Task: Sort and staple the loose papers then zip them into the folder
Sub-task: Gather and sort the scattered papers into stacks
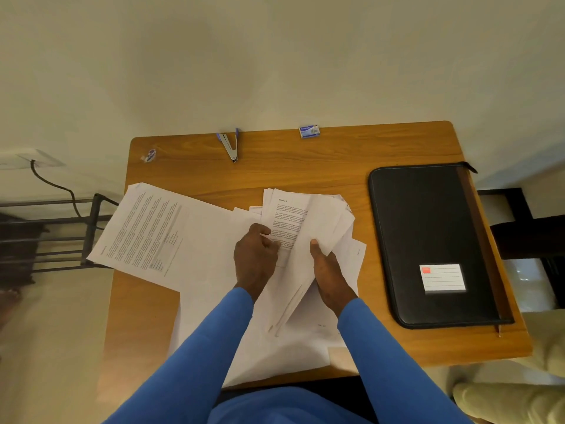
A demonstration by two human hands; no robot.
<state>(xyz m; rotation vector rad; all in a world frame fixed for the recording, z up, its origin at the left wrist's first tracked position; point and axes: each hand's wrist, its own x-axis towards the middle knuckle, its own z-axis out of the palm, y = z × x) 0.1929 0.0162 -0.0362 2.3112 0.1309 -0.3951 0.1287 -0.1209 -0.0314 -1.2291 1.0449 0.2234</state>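
A messy pile of loose white papers [308,215] lies on the middle of the wooden table [305,166]. My left hand [255,255] pinches the left edge of a printed sheet in that pile. My right hand [328,270] grips a bent blank sheet and lifts its edge off the pile. More printed sheets [146,231] are spread to the left and hang over the table edge. A black zip folder [428,234] with a white label lies shut on the right. An open stapler [230,145] rests at the far edge.
A small box of staples [309,131] sits at the back edge. A small plastic wrapper [150,155] lies at the back left corner. A dark metal rack [46,237] with a cable stands left of the table. A pale cushion [519,393] is at the lower right.
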